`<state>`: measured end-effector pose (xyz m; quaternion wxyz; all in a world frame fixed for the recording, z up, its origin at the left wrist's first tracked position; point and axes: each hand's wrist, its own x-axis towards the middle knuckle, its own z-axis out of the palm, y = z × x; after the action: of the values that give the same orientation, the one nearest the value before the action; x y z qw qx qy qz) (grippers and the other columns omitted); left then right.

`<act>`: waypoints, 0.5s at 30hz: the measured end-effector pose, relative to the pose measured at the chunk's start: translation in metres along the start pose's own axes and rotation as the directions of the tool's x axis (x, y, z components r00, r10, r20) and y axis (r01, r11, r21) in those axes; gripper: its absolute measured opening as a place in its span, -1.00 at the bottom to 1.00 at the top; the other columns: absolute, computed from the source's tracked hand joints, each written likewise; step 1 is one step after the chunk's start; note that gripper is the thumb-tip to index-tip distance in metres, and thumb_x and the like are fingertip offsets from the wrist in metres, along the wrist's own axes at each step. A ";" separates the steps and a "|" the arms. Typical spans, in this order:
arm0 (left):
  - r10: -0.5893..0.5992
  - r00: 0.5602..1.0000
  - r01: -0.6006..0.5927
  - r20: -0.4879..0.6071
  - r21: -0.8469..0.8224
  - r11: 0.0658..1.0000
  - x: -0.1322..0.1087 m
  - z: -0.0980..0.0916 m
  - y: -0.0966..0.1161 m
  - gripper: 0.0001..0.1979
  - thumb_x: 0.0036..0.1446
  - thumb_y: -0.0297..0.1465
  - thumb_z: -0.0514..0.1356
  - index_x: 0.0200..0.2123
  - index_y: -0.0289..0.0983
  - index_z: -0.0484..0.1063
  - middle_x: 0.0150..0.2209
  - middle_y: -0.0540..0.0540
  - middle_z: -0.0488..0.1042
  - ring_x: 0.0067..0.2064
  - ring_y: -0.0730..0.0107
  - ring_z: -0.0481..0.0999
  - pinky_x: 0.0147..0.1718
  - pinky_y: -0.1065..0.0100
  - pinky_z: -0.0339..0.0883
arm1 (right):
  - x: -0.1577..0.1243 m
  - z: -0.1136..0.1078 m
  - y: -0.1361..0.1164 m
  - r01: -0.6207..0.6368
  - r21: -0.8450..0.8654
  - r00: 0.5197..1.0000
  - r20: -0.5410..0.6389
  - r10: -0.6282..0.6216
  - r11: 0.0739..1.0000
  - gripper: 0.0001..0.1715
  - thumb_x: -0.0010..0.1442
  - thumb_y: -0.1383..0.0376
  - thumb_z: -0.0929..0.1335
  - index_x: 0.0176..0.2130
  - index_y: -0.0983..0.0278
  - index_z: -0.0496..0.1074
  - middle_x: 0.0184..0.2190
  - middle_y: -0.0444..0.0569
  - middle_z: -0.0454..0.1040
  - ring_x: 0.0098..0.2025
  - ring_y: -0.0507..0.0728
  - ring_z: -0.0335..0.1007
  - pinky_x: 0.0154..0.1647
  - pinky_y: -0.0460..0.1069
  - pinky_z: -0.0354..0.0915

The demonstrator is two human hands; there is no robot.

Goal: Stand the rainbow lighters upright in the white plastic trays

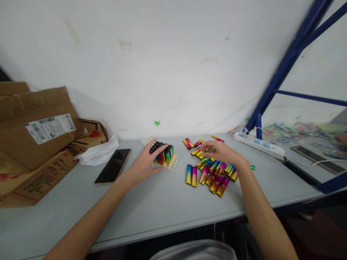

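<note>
Tray part-filled near the worktop's (151, 202) back edge.
Left hand (145, 162) rests open against upright lighters (162, 153) in the white tray (173, 163), some cells empty; right hand (222, 153), grip unclear, hovers over many loose lighters (214, 177).

Lighters (214, 173) shiny rainbow gradient: gold, pink, blue, green. Tray (173, 163) cream, lighter tops (159, 146) black. Table (151, 206) pale grey. Phone (113, 166) black. Boxes (35, 137) brown, white label. Power strip (257, 144) white-blue. Frame (287, 61) dark blue.
</note>
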<state>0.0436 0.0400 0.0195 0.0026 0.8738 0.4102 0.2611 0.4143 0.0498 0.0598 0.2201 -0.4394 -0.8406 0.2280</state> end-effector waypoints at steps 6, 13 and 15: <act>0.136 0.964 -0.158 -0.228 -0.081 0.984 0.003 -0.019 0.044 -0.56 0.25 -0.37 0.27 0.20 -0.18 0.42 0.21 -0.28 0.33 0.22 0.02 0.40 0.22 0.04 0.35 | -0.019 -0.009 -0.016 0.018 -0.024 0.999 0.037 -0.017 1.000 -0.72 0.31 0.10 0.41 -0.13 0.24 0.58 -0.17 0.00 0.61 -0.18 0.16 0.51 -0.11 0.06 0.40; 0.211 0.978 -0.207 -0.008 -0.221 0.953 -0.006 0.028 0.091 -0.62 0.31 -0.35 0.23 0.18 -0.17 0.43 0.06 -0.24 0.46 0.05 0.13 0.50 0.10 0.08 0.45 | -0.086 0.028 -0.050 0.035 -0.219 0.999 0.008 -0.034 0.975 -0.53 0.38 0.00 0.35 0.19 0.09 0.47 0.19 0.10 0.41 0.25 0.27 0.33 0.30 0.19 0.29; 0.212 0.975 -0.199 0.068 -0.165 0.966 -0.006 0.043 0.100 -0.49 0.28 -0.27 0.27 0.27 -0.18 0.35 0.20 -0.30 0.39 0.14 0.00 0.46 0.16 -0.06 0.40 | -0.104 0.047 -0.050 0.008 -0.294 0.998 -0.056 -0.026 0.956 -0.36 0.37 -0.03 0.35 0.34 0.06 0.32 0.37 0.12 0.22 0.42 0.34 0.10 0.40 0.28 0.17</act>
<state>0.1314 -0.0214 0.0016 0.0617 0.9190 0.2951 0.2542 0.4094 -0.0720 0.0333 0.1792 -0.4664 -0.8620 0.0857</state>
